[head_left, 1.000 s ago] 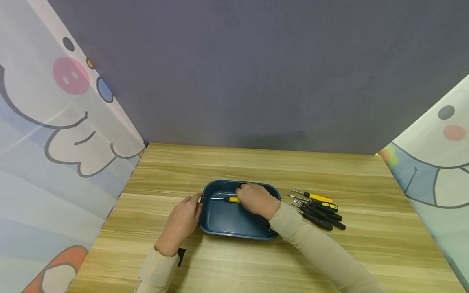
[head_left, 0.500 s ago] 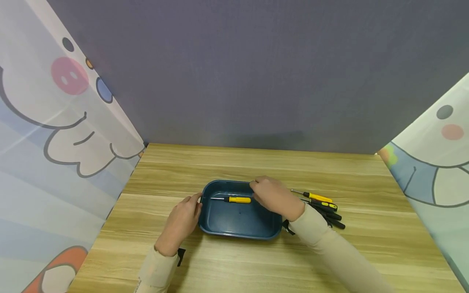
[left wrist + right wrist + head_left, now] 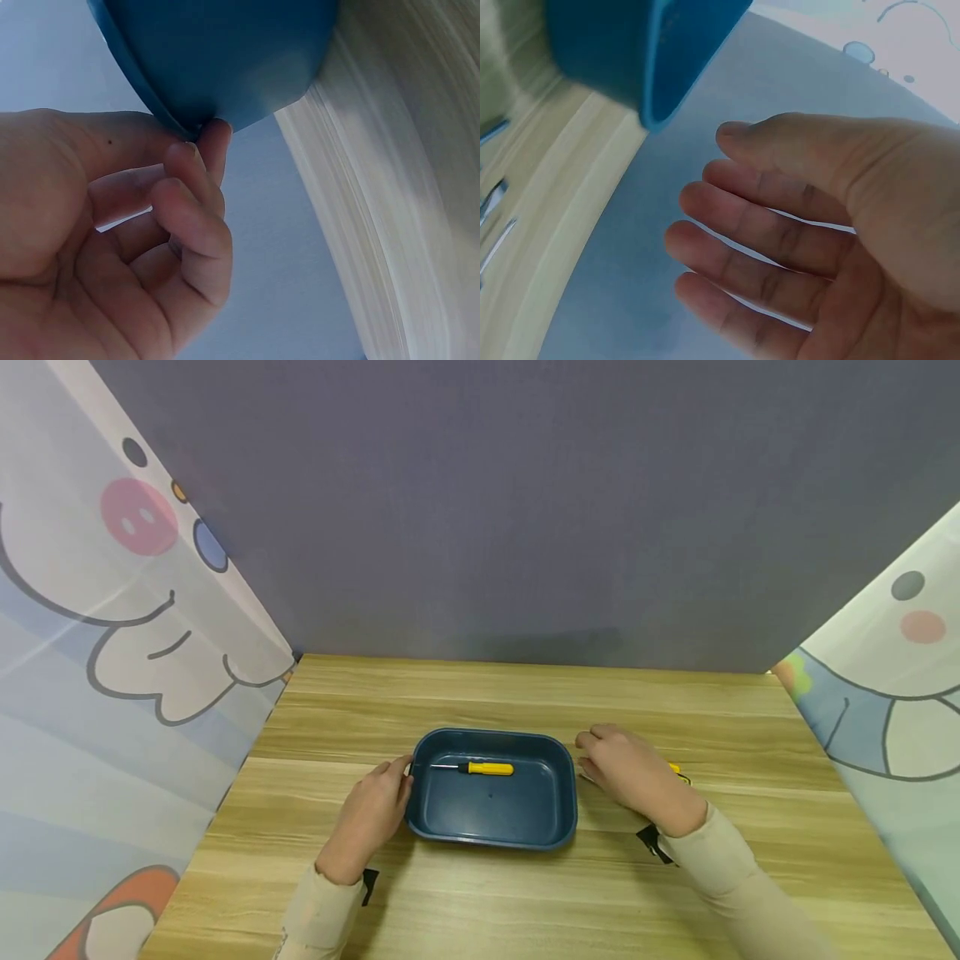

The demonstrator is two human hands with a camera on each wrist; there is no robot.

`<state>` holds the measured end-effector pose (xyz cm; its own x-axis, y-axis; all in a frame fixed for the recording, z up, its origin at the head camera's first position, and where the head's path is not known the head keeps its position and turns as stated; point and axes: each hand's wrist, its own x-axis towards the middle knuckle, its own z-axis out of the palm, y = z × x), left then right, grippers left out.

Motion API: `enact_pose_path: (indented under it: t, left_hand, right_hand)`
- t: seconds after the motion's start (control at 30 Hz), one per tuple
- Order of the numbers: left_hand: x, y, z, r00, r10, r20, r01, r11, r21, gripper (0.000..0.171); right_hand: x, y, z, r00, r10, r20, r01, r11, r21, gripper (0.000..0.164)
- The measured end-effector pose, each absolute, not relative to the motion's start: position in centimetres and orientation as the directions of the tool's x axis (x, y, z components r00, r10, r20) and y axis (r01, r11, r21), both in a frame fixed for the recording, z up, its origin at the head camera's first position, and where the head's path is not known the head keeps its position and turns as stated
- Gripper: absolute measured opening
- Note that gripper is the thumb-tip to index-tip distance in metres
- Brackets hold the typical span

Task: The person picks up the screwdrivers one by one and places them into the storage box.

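A dark blue plastic tray (image 3: 491,817) sits on the wooden table. Inside it, towards the back left, lies a screwdriver (image 3: 490,769) with a yellow handle and its shaft pointing left. My left hand (image 3: 372,810) pinches the tray's left rim between thumb and index finger; the left wrist view shows the other fingers curled below. Right of the tray, my right hand (image 3: 633,777) hovers with nothing in it, its fingers loosely extended in the right wrist view. Under it are more screwdrivers, mostly hidden by the hand; metal screwdriver tips (image 3: 493,201) show in the right wrist view.
The wooden table (image 3: 480,902) ends at a grey upright panel (image 3: 480,527) at the back. Cartoon-printed cloth hangs on the left (image 3: 67,693) and on the right. A small black piece (image 3: 654,845) shows under the right wrist.
My right hand has let go of the yellow-handled screwdriver in the tray and moved right, out over the other screwdrivers. My left hand stays on the rim.
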<state>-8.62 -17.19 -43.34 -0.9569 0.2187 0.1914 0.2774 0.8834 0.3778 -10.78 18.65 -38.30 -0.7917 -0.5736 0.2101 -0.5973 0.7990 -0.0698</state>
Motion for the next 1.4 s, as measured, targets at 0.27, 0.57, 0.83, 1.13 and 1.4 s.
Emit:
enact_pose_path:
  t: [0.27,0.57,0.83,1.13,1.4]
  left_hand:
    - [-8.6,-17.0,-43.4,-0.953,0.227,0.200,0.289,0.879,0.378,0.030]
    - [-8.6,-17.2,-43.5,-0.949,0.225,0.219,0.293,0.884,0.364,0.029]
    - [-8.4,-17.2,-43.6,-0.948,0.229,0.222,0.299,0.880,0.370,0.029]
    - [-8.4,-17.2,-43.6,-0.941,0.232,0.247,0.313,0.875,0.370,0.028]
    - [-8.4,-17.0,-43.4,-0.946,0.228,0.232,0.302,0.880,0.368,0.029]
  right_hand:
    - [-9.0,22.4,-39.6,-0.835,-0.510,0.207,-0.534,0.841,-0.083,0.018]
    - [-7.4,24.9,-41.6,-0.855,-0.478,0.199,-0.494,0.869,-0.035,0.020]
    - [-6.7,25.6,-43.2,-0.893,-0.427,0.140,-0.440,0.895,-0.077,0.021]
    - [-6.6,25.8,-44.7,-0.881,-0.440,0.175,-0.450,0.892,-0.025,0.027]
    - [-6.6,25.7,-45.0,-0.892,-0.421,0.165,-0.430,0.903,-0.021,0.032]
